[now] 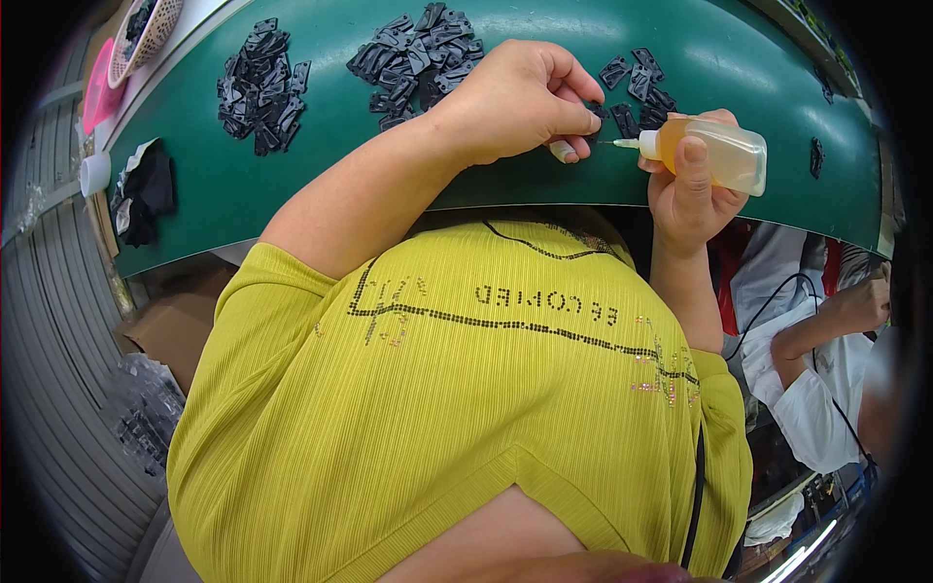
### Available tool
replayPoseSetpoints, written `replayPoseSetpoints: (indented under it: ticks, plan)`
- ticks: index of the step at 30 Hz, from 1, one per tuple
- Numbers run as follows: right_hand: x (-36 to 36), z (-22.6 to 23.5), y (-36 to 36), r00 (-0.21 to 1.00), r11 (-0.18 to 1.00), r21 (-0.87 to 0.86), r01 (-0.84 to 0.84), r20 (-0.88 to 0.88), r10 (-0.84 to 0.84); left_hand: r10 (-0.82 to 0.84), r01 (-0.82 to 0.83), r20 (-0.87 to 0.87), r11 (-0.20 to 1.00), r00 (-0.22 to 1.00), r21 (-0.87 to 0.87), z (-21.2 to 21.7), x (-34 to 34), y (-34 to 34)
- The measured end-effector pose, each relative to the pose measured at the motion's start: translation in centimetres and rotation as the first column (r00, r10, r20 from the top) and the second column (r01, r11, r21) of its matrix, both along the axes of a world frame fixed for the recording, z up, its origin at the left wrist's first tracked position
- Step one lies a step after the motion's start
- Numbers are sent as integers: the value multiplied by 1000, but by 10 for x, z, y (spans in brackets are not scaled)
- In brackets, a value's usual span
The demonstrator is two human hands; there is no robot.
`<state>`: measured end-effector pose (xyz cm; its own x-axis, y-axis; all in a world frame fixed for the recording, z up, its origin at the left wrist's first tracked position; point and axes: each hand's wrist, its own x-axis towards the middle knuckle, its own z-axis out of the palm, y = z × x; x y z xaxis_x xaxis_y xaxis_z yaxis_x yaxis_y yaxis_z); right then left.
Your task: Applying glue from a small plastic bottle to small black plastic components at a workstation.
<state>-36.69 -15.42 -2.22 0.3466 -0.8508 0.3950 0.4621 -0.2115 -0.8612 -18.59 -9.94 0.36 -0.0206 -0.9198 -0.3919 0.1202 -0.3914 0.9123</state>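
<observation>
My left hand (525,102) is closed above the green table, pinching a small black plastic part (596,111) between thumb and fingertips; most of the part is hidden. A pale wrap covers one fingertip. My right hand (690,199) grips a clear squeeze bottle (721,157) of yellowish liquid, lying nearly level. Its white cap carries a thin needle tip (622,143) that points left, close beside the left fingertips. Whether the tip touches the part I cannot tell. Just past my hands lies a small group of black plastic parts (641,78).
Two bigger heaps of black parts (260,87) (418,58) lie on the green table (335,146). Dark cloth (148,194) and a white cup (95,175) are at its left edge, near a basket (160,29). A co-worker's arm (826,325) is at right.
</observation>
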Motion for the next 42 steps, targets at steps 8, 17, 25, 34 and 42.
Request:
replayPoseSetpoints:
  ticks: [8, 17, 25, 34, 42]
  plan:
    - [2, 0, 0, 1000, 998, -56, 7, -29, -9, -5, 5, 25, 1000, 1000, 2, 0, -1, 0]
    - [0, -1, 0, 980, 987, -156, 40, -186, -70, -10, 9, 33, 1000, 999, 13, 1, -2, -2]
    - [-16, -5, -18, 974, 970, 214, 118, 164, -155, 27, -27, 38, 1000, 999, 2, 1, -1, -2]
    - [-28, -5, -20, 982, 976, 190, 108, 131, -134, 228, 0, 403, 870, 886, -492, -18, -20, -13]
    - [-26, -6, -20, 984, 972, 219, 91, 132, -122, 236, -52, 960, 972, 149, -231, 14, 62, 2]
